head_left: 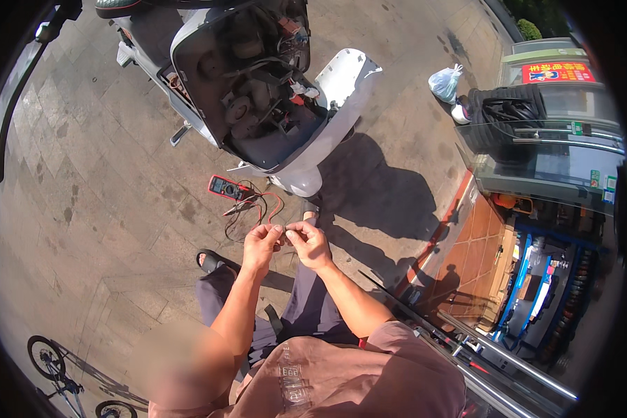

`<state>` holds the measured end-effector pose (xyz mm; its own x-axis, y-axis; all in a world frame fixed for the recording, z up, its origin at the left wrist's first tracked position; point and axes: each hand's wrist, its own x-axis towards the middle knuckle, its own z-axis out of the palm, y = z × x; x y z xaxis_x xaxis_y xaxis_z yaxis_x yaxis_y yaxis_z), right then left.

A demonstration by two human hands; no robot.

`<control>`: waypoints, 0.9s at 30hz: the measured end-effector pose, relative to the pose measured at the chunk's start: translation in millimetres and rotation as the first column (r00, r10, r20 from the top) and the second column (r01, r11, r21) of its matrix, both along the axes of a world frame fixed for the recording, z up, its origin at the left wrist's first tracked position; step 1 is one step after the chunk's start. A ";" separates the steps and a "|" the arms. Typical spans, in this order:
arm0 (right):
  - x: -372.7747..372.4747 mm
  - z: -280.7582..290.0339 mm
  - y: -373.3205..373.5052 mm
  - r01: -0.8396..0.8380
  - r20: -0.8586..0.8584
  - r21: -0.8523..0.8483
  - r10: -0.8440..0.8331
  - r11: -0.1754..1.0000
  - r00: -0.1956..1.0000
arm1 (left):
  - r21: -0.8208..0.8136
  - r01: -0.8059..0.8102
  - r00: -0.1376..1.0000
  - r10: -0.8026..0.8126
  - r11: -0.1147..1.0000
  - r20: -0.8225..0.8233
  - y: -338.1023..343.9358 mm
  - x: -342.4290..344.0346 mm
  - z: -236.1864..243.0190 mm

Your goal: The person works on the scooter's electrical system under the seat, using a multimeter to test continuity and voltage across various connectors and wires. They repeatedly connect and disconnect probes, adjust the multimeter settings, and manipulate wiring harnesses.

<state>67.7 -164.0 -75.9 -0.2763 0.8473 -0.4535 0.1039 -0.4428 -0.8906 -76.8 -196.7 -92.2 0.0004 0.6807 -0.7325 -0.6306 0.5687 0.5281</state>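
Observation:
My left hand (261,245) and my right hand (309,244) meet fingertip to fingertip in front of my lap. Both are closed in a pinch. Whatever sits between the fingertips is small and dark, too little to name. Just beyond the hands, a red and black multimeter (230,188) lies on the paving with its red and black test leads (261,203) loosely coiled beside it. Farther ahead stands a scooter with its body opened, its dark inner compartment (247,104) showing wires and connectors. A curved white panel (348,80) sticks out at its right side.
On the right is a glass-doored shop front (550,167) with a tiled step (467,258) and a blue rack (536,285) of parts inside. Black tyres (505,111) and a tied plastic bag (444,82) rest by the glass. A bicycle (49,359) appears at the lower left.

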 end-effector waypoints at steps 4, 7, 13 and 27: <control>34.3 7.4 94.1 0.216 0.033 0.026 -0.217 0.976 0.976 | 0.234 -0.200 0.956 0.242 0.951 -0.167 113.7 28.7 19.1; 46.7 -1.9 164.3 0.276 -0.089 0.057 -0.270 0.960 0.959 | 0.174 -0.268 0.918 0.306 0.948 -0.254 187.5 42.6 17.0; 52.2 -17.3 247.8 0.146 -0.160 -0.036 -0.150 0.989 0.976 | 0.088 -0.389 0.888 0.399 0.917 -0.228 261.0 71.1 14.1; 57.2 -19.7 260.9 -0.251 -0.040 0.105 0.256 0.962 0.966 | -0.169 -0.469 0.799 0.335 0.867 -0.500 260.2 39.6 -16.2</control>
<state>124.8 97.0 -95.6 -0.5091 0.7863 -0.3501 0.1529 -0.3177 -0.9358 -37.2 63.5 -108.4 -0.5952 0.3200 -0.7371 -0.5710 0.4771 0.6682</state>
